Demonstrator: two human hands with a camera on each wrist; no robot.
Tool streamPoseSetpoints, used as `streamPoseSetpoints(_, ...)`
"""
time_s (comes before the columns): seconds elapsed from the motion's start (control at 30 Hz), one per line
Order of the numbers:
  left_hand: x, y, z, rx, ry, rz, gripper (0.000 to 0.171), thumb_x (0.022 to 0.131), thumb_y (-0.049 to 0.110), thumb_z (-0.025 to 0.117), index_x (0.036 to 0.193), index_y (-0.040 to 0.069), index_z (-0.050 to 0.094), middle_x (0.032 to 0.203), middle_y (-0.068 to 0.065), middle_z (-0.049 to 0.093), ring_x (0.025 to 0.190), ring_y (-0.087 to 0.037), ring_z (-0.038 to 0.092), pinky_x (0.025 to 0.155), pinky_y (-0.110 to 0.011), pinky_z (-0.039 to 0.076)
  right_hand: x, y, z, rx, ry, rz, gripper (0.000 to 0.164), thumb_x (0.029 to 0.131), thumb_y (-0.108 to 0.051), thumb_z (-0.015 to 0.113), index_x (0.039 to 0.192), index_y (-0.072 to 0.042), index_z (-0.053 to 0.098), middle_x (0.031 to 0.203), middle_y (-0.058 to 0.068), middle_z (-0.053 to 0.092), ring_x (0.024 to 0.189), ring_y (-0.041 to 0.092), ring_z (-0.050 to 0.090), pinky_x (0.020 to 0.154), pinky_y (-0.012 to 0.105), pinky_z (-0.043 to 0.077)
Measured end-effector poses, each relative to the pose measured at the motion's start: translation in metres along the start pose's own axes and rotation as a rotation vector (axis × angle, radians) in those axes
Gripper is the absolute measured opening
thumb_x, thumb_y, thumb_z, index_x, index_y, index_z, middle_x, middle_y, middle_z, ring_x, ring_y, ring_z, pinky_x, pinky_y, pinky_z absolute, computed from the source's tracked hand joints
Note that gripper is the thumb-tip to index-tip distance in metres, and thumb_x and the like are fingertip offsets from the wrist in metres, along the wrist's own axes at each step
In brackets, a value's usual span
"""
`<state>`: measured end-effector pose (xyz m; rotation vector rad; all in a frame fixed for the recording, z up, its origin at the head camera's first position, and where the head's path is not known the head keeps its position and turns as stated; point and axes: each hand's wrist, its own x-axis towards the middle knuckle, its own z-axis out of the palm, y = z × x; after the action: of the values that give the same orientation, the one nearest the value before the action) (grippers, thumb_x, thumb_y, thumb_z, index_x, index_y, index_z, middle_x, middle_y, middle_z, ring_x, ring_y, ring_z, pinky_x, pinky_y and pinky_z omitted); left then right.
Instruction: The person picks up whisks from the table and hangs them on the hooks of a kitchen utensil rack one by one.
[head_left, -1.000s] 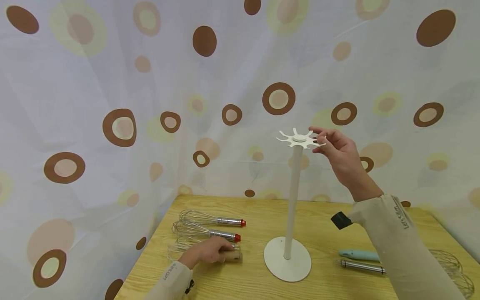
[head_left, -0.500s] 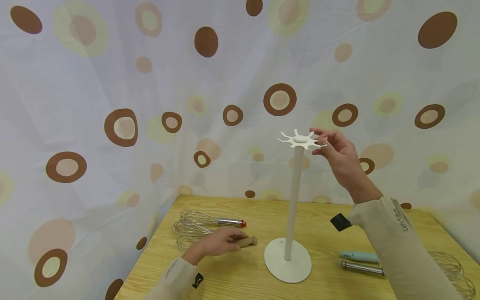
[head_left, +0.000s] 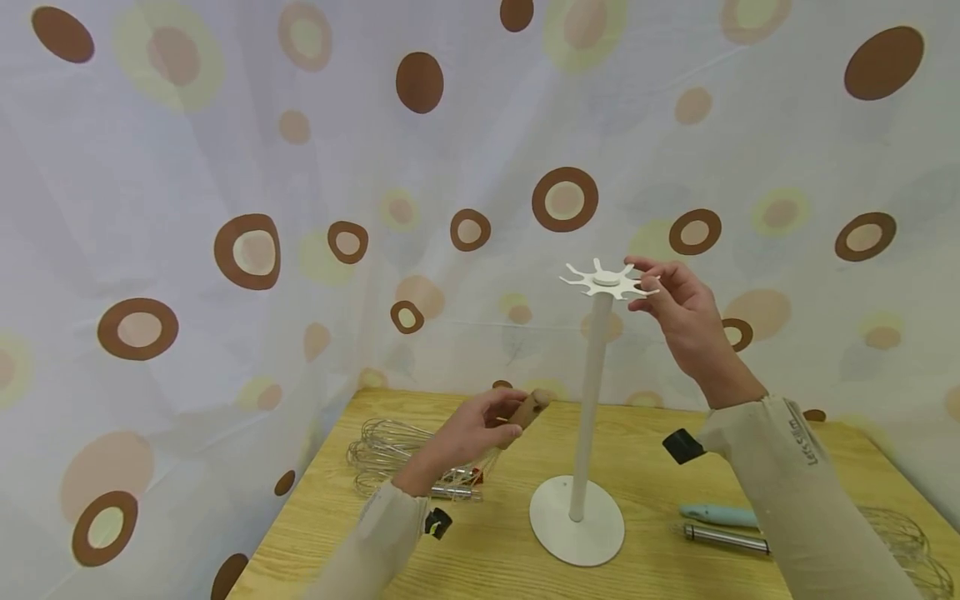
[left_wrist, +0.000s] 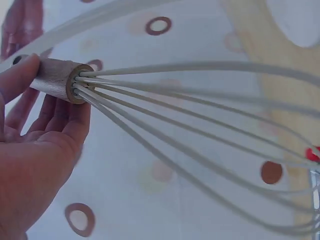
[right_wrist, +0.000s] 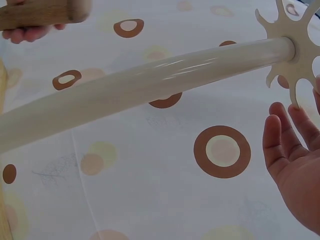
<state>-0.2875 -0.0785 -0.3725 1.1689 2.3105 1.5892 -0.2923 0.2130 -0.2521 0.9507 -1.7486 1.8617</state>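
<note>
My left hand (head_left: 467, 429) holds a whisk by its wooden handle (head_left: 528, 408), raised above the table with the handle end up and towards the stand. In the left wrist view thumb and fingers grip the wooden handle (left_wrist: 55, 77), and its pale wires (left_wrist: 190, 120) fan out to the right. A white utensil stand (head_left: 591, 408) stands upright, with a ring of curved hooks (head_left: 606, 281) on top. My right hand (head_left: 690, 321) pinches one hook at the ring's right side. In the right wrist view its fingertips (right_wrist: 296, 114) are right at a hook's tip; the thumb is mostly hidden.
Several metal-handled whisks (head_left: 382, 450) lie on the wooden table (head_left: 480, 558) at the left, partly behind my left arm. Right of the stand's round base (head_left: 577, 542) lie a light blue handle (head_left: 717, 515) and a metal handle (head_left: 726, 538). A dotted curtain (head_left: 450, 125) hangs behind.
My left hand has lifted the wooden-handled whisk off the table, upward and right towards the stand, tilting its handle up. The right hand has stayed at the hooks.
</note>
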Motion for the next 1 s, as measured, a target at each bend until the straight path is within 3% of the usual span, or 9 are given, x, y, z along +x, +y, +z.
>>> streamPoseSetpoints(0.37, 0.032, 0.046, 0.005, -0.149, 0.174, 0.118, 0.042, 0.091, 0.002, 0.061, 0.13, 0.006, 0.048, 0.118, -0.018, 0.058, 0.102, -0.024, 0.06, 0.085, -0.032, 0.049, -0.001, 0.0, 0.002, 0.042, 0.019, 0.002, 0.008, 0.099, -0.007, 0.046, 0.099, -0.005, 0.054, 0.128, 0.005, 0.052, 0.097, 0.013, 0.057, 0.079, 0.019, 0.049)
streamPoseSetpoints(0.63, 0.047, 0.066, 0.006, -0.224, 0.294, 0.182, 0.045, 0.084, 0.0, 0.068, 0.124, 0.006, 0.048, 0.111, -0.015, 0.058, 0.095, -0.022, 0.06, 0.083, -0.031, 0.05, -0.001, -0.001, 0.004, 0.056, 0.018, 0.008, 0.008, 0.099, -0.008, 0.047, 0.099, -0.005, 0.054, 0.129, 0.006, 0.052, 0.097, 0.013, 0.057, 0.077, 0.019, 0.049)
streamPoseSetpoints(1.0, 0.059, 0.086, 0.006, -0.248, 0.375, 0.235, 0.045, 0.083, -0.002, 0.069, 0.121, 0.004, 0.046, 0.106, -0.015, 0.056, 0.095, -0.02, 0.057, 0.085, -0.033, 0.049, -0.001, -0.001, 0.003, 0.065, 0.014, 0.002, 0.008, 0.099, -0.007, 0.046, 0.1, -0.002, 0.053, 0.129, 0.007, 0.051, 0.096, 0.013, 0.058, 0.077, 0.018, 0.049)
